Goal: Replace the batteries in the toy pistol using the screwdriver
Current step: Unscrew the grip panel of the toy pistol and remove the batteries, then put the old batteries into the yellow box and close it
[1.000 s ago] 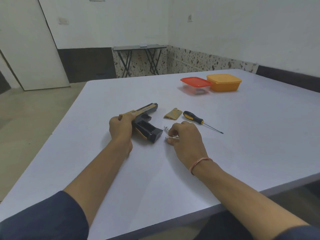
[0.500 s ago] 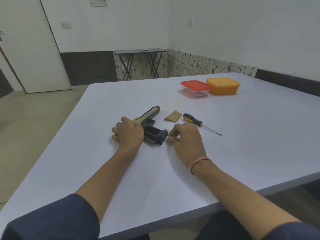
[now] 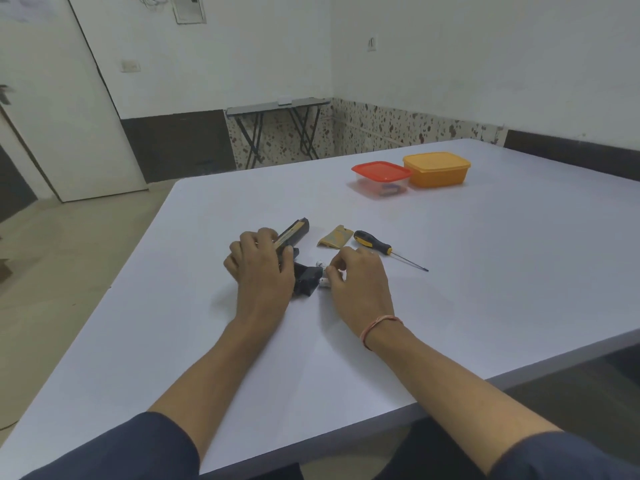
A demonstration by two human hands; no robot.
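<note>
Curled over the toy pistol (image 3: 293,233), the left hand (image 3: 262,271) holds it down on the white table (image 3: 485,289), fingers wrapped across the top of the black and tan body and thumb on the near side. The pistol lies flat toward the left edge of the table, its barrel pointing at the far edge and its dark grip angled toward the near edge. At the open end of that grip the right hand (image 3: 362,284) pinches the batteries (image 3: 322,281) between thumb and bent fingertips; only their small white ends show, so I cannot tell how many it holds. Just beyond the right hand lies a tan battery cover (image 3: 335,238), apart from the pistol, and beside it the screwdriver (image 3: 373,241) with a black and yellow handle, its thin shaft pointing at the right edge. Well apart, near the far edge, a red-lidded clear container (image 3: 381,172) stands touching an orange lidded container (image 3: 437,169).
</note>
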